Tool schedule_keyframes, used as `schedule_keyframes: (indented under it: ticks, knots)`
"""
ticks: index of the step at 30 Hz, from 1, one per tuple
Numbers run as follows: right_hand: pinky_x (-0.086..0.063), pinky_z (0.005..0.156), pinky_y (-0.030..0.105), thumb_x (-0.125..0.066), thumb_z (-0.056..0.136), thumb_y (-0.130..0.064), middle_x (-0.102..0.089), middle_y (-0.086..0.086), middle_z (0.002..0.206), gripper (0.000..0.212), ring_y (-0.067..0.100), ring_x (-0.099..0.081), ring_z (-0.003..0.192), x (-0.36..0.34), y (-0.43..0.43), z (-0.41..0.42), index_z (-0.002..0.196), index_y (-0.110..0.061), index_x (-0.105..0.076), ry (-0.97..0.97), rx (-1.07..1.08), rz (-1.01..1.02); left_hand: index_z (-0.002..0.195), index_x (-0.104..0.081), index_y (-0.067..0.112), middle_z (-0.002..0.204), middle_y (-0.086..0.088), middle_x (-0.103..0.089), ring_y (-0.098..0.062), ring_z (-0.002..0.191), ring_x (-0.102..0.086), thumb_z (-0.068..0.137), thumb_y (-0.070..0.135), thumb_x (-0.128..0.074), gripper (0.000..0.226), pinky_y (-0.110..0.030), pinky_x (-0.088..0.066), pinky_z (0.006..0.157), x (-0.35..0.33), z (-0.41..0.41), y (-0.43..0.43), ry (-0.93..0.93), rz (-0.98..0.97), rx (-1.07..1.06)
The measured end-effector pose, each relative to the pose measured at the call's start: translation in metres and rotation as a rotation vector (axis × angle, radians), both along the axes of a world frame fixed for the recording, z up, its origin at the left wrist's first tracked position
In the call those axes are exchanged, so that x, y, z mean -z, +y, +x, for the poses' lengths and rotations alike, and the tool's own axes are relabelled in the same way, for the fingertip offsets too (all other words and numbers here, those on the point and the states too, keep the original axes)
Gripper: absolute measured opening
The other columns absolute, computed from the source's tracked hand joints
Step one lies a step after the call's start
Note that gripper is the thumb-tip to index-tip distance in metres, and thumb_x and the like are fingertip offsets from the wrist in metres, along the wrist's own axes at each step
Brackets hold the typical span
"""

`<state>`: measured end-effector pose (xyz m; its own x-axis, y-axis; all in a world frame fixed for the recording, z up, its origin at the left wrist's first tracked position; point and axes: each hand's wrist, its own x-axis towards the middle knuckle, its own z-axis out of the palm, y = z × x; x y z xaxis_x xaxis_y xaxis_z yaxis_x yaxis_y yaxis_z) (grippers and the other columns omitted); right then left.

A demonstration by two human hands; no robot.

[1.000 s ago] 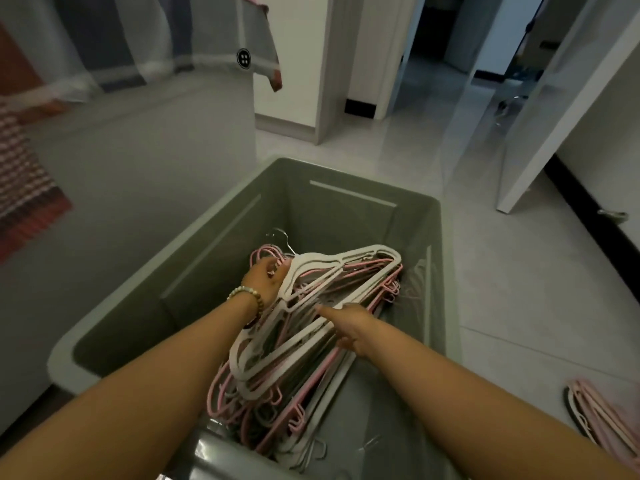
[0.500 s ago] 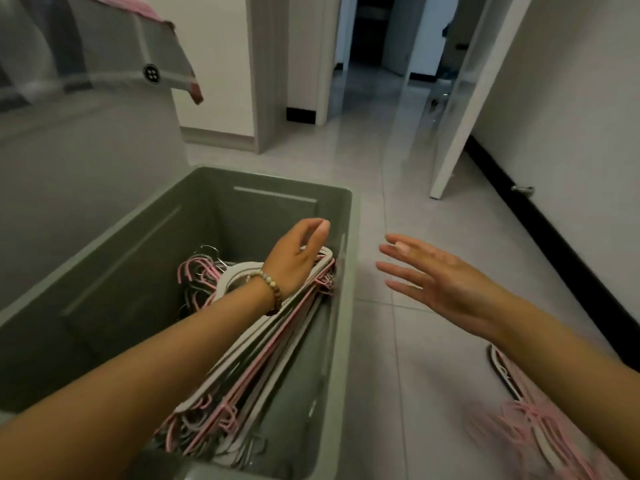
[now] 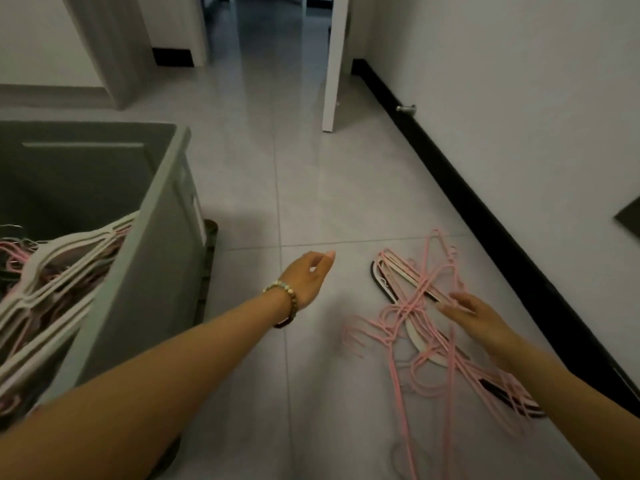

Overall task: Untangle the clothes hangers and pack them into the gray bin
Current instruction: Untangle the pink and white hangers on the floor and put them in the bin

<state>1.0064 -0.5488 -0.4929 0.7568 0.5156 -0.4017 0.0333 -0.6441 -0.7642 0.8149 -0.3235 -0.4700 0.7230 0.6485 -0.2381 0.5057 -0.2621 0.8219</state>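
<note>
Nearest the camera, two bare forearms reach out over the pale tiled floor (image 3: 311, 188). The left hand (image 3: 306, 277) wears a beaded bracelet (image 3: 284, 296) at the wrist and hangs in the air over bare tile, fingers loosely curled and empty, thumb and forefinger close together but pinching nothing. It sits between the gray bin (image 3: 152, 271) and the floor pile, touching neither.

The right hand (image 3: 474, 315) is lower and to the right, over the tangled hangers (image 3: 426, 327) on the floor. Its fingers (image 3: 450, 308) are spread and point left, their tips at or just above the pink wire strands where several cross near the middle of the heap. Whether they touch the wires cannot be told; they are not closed around any. The pile is a knot of thin pink wire hangers mixed with a few flat white and dark-edged ones, running from beside the right forearm out past the fingertips toward the black baseboard (image 3: 467, 188).

At the left, the bin holds stacked hangers (image 3: 59, 268), white and pink, leaning against its near wall.

Farther off, a white door (image 3: 334, 64) stands open, with a metal doorstop (image 3: 406, 108) at the baseboard.
</note>
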Motion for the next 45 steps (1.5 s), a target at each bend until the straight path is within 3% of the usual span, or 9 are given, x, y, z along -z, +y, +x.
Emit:
schedule_keyframes:
  ticks: [3, 7, 13, 15, 19, 24, 27, 37, 45]
  knots:
    - [-0.032, 0.109, 0.041, -0.069, 0.08, -0.04, -0.035, 0.01, 0.149, 0.068, 0.029, -0.037, 0.135, 0.031, -0.036, 0.022, 0.137, -0.014, -0.042, -0.108, 0.039, -0.146, 0.074, -0.048, 0.027, 0.083, 0.004, -0.049, -0.007, 0.075, -0.047, 0.096, 0.05, -0.026, 0.039, -0.021, -0.035, 0.07, 0.043, 0.017, -0.03, 0.114, -0.153, -0.014]
    - [-0.027, 0.114, 0.048, -0.066, 0.073, -0.058, -0.024, 0.009, 0.156, 0.093, 0.031, -0.029, 0.14, 0.064, -0.075, 0.035, 0.147, -0.018, -0.026, -0.049, 0.118, -0.267, 0.139, -0.036, -0.002, 0.144, -0.026, -0.039, -0.039, 0.131, -0.041, 0.092, 0.058, -0.029, 0.077, -0.049, -0.033, 0.111, 0.095, 0.028, -0.063, 0.221, -0.46, -0.154]
    - [-0.013, 0.117, 0.051, -0.043, 0.073, -0.079, -0.014, 0.005, 0.159, 0.098, 0.03, -0.014, 0.146, 0.099, -0.076, 0.015, 0.15, -0.026, -0.011, -0.063, 0.109, -0.371, 0.147, -0.015, 0.005, 0.148, -0.014, -0.035, -0.033, 0.13, -0.042, 0.092, 0.053, -0.038, 0.076, -0.038, -0.034, 0.111, 0.127, 0.04, -0.084, 0.224, -0.552, -0.25]
    - [-0.013, 0.116, 0.048, -0.043, 0.077, -0.075, -0.023, 0.008, 0.156, 0.092, 0.033, -0.02, 0.143, 0.102, -0.066, 0.003, 0.149, -0.026, -0.015, -0.058, 0.109, -0.358, 0.147, -0.017, 0.005, 0.142, -0.006, -0.04, -0.027, 0.118, -0.052, 0.093, 0.046, -0.044, 0.073, -0.024, -0.034, 0.104, 0.129, 0.038, -0.082, 0.204, -0.526, -0.272]
    - [-0.024, 0.115, 0.047, -0.053, 0.081, -0.064, -0.032, 0.013, 0.152, 0.083, 0.033, -0.027, 0.14, 0.106, -0.038, -0.031, 0.147, -0.022, -0.026, -0.028, 0.095, -0.258, 0.135, -0.037, -0.004, 0.133, -0.017, -0.053, -0.033, 0.111, -0.058, 0.089, 0.051, -0.047, 0.072, -0.044, -0.044, 0.103, 0.137, 0.026, -0.081, 0.117, -0.681, -0.357]
    - [-0.017, 0.119, 0.044, -0.059, 0.083, -0.055, -0.016, 0.007, 0.158, 0.091, 0.026, -0.016, 0.146, 0.108, -0.017, -0.07, 0.151, -0.016, -0.013, 0.048, 0.047, -0.203, 0.101, -0.061, 0.002, 0.093, -0.014, -0.067, -0.03, 0.087, -0.066, 0.093, 0.021, -0.054, 0.022, -0.035, -0.056, 0.078, 0.137, 0.001, -0.08, 0.075, -0.636, -0.299]
    - [-0.033, 0.112, 0.047, -0.064, 0.083, -0.046, -0.038, 0.01, 0.148, 0.074, 0.028, -0.036, 0.136, 0.102, -0.018, -0.07, 0.143, -0.013, -0.035, 0.085, 0.045, -0.084, 0.097, -0.061, 0.005, 0.08, -0.007, -0.064, -0.017, 0.065, -0.06, 0.091, 0.012, -0.057, 0.011, -0.019, -0.055, 0.054, 0.132, -0.013, -0.079, 0.019, -0.595, -0.288]
    - [-0.045, 0.072, 0.026, -0.065, 0.085, -0.011, -0.059, 0.004, 0.085, 0.019, 0.021, -0.056, 0.085, 0.09, -0.014, -0.074, 0.102, -0.004, -0.059, 0.128, 0.225, 0.022, 0.094, -0.057, 0.012, 0.082, -0.002, -0.065, -0.014, 0.064, -0.064, 0.099, 0.03, -0.037, 0.028, -0.021, -0.055, 0.055, 0.103, -0.008, -0.105, -0.052, -0.635, -0.134]
    - [-0.049, 0.063, 0.023, -0.062, 0.088, -0.013, -0.058, 0.008, 0.1, 0.031, 0.018, -0.06, 0.08, 0.08, 0.01, -0.095, 0.108, -0.019, -0.04, 0.331, 0.263, 0.227, 0.083, -0.043, 0.011, 0.052, -0.001, -0.038, -0.006, 0.035, -0.04, 0.102, 0.022, -0.027, 0.027, -0.016, -0.038, 0.036, 0.086, 0.003, -0.119, -0.264, -0.516, -0.168]
